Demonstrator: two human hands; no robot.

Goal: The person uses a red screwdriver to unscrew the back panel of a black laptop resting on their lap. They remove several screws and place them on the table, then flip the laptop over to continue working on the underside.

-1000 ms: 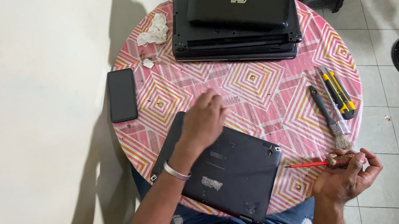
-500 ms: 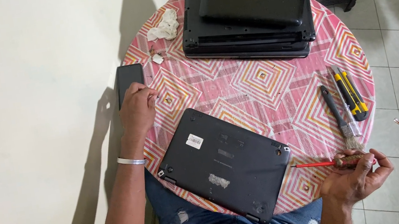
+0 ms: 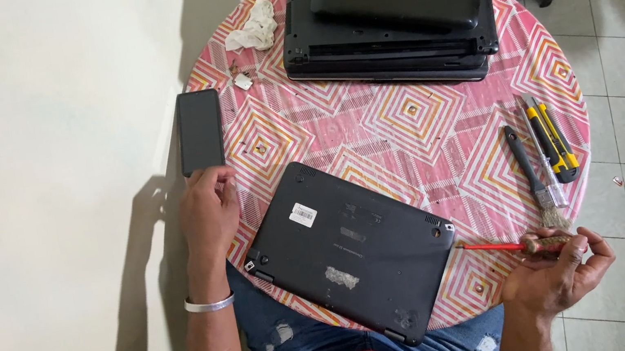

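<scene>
A dark laptop (image 3: 352, 248) lies bottom side up at the near edge of a round table with a pink patterned cloth (image 3: 403, 116). My left hand (image 3: 209, 210) rests at the table's left edge, its fingertips touching the near end of a black phone (image 3: 199, 131). My right hand (image 3: 562, 272) is off the table's near right edge, closed around a thin red-shafted screwdriver (image 3: 496, 246) whose tip points at the laptop's right corner.
A stack of black laptops (image 3: 394, 2) fills the table's far side. A crumpled white tissue (image 3: 252, 28) lies far left. A brush (image 3: 531, 172) and a yellow utility knife (image 3: 550, 136) lie on the right. A wall is left, tiled floor right.
My left hand left the upturned laptop and moved left to the phone. The right hand kept the screwdriver in place. The camera view shifted slightly.
</scene>
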